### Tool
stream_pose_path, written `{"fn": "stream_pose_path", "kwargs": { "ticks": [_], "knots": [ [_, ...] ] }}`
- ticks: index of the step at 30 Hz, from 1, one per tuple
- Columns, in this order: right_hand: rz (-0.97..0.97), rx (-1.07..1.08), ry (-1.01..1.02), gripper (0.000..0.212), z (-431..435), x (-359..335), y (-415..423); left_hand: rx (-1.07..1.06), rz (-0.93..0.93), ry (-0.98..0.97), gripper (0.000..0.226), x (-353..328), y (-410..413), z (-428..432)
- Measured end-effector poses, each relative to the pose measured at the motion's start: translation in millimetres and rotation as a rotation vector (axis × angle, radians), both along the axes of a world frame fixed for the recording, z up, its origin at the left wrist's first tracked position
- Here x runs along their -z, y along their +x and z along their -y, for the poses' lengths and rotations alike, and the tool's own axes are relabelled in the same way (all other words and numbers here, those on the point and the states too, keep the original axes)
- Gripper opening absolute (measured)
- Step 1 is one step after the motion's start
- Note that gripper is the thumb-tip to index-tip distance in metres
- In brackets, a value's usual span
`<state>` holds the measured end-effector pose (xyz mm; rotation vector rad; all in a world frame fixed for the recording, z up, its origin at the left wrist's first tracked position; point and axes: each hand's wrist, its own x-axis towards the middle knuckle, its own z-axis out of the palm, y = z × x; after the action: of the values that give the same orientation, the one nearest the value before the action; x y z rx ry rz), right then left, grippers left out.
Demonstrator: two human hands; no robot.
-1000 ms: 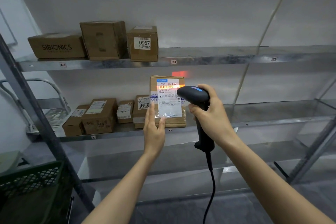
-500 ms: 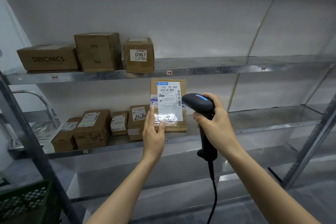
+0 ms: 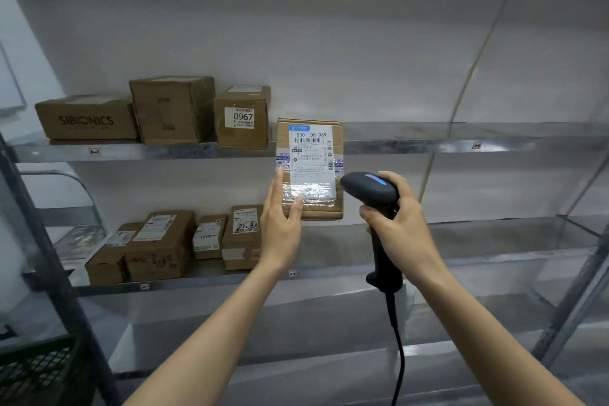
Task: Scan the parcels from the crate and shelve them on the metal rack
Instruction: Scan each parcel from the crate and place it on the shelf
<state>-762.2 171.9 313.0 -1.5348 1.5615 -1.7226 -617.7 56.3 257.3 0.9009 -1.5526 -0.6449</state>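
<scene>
Head view: the parcel (image 3: 309, 171) is gripped at its lower left corner by the left hand (image 3: 281, 227), with the thumb laid across the front face and the other fingers mostly hidden behind the carton. The scanner (image 3: 370, 189) is clasped round its handle by the right hand (image 3: 407, 227). A second ago a red scan line was cast across the label (image 3: 311, 155); by half a second ago it had gone, and none is seen now, so the scan is judged to be done. Since then the parcel has been lifted from in front of the middle shelf until its top edge stands level with the upper shelf (image 3: 445, 142) of the metal rack (image 3: 49, 257). Shelving is therefore taken to be the step in hand. Relative to the grip, the parcel rises upright above the left thumb, with its label turned toward the camera. The scanner's head lies just right of the held corner, close to the carton's lower right edge, though contact cannot be judged. The box marked 0967 (image 3: 242, 117) stands up and to the left of the grip, and the stretch of shelf just right of that box is judged the likely resting place. The crate (image 3: 39, 369) lies well below and to the left of both hands.
</scene>
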Motion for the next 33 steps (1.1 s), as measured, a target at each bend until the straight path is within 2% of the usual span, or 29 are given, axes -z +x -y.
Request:
{"fn": "stream_pose_path", "kwargs": {
  "ticks": [15,24,33],
  "knots": [
    [-0.024,-0.089,0.018,0.049,43.8,-0.7,-80.0,-0.09,-0.068,-0.02,0.063,-44.2,-48.5,45.8],
    [-0.003,-0.092,0.014,0.048,78.2,0.4,-79.7,-0.12,-0.06,-0.017,0.062,-51.6,-43.6,78.8],
    [0.012,-0.071,0.002,0.049,99.5,-1.9,-67.0,-0.049,-0.073,0.0,0.062,-62.3,-41.1,106.0]
  ]
}}
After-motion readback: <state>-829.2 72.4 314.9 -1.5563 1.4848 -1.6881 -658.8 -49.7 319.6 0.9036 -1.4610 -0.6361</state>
